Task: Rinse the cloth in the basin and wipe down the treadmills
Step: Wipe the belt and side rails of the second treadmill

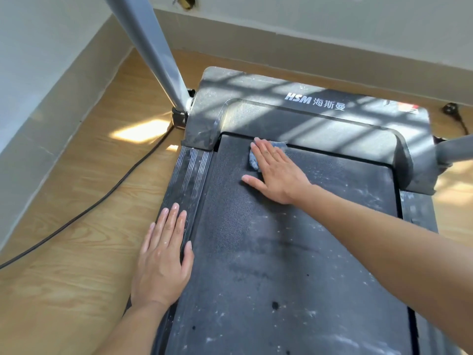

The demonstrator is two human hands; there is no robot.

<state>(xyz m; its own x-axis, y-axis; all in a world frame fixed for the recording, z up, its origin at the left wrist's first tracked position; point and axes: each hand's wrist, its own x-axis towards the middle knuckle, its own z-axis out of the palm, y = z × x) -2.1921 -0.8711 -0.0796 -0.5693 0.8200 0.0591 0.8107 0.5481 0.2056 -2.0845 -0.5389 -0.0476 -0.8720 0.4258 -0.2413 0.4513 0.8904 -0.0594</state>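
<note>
Blue-grey cloth (pixel 254 160) lies flattened under the right hand (pixel 275 172) at the far end of the black belt (pixel 281 265) of a dusty treadmill (pixel 230 83). Its edges show past the fingertips and left of the fingers. That hand lies palm down, fingers straight and close together and thumb spread to the left. It presses the cloth onto the belt just short of the motor cover (pixel 307 121), and the bare forearm reaches in from the lower right. The left hand (pixel 163 254) holds nothing. It rests flat, fingers straight and slightly spread, on the ribbed side rail (pixel 190 172) at the belt's left edge. It is well apart from the right hand and nearer the camera, its back glistening. One cloth, one treadmill and two hands are in view. Two grey posts rise from the machine: the left post (pixel 153 52) beyond the left hand, the right post (pixel 455 147) out to the right of the right hand. White specks mark the belt around both hands. One black cable (pixel 89 208) crosses the wooden floor (pixel 76 252) left of the left hand. One black plug (pixel 450 108) lies far right, beyond the cover.
</note>
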